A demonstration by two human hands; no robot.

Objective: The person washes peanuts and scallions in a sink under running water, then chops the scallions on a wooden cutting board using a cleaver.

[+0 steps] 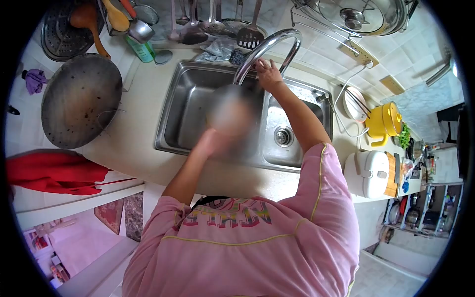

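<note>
My left hand (213,142) is over the left basin of the steel sink (170,106), below the spout of the chrome faucet (257,49). A blur covers its fingers, so I cannot tell their pose or whether something is in them. My right hand (269,74) reaches over the right basin to the back of the sink. Its bent fingers close against the base of the faucet, where the lever itself is hidden. The drain strainer (283,136) shows in the right basin, below my right forearm.
A large wok (81,101) leans on the counter at left. Ladles and a slotted turner (250,37) hang behind the sink. On the right are a white rice cooker (365,173), a yellow electric pot (385,121) with a cord, and a bowl (354,105) with chopsticks.
</note>
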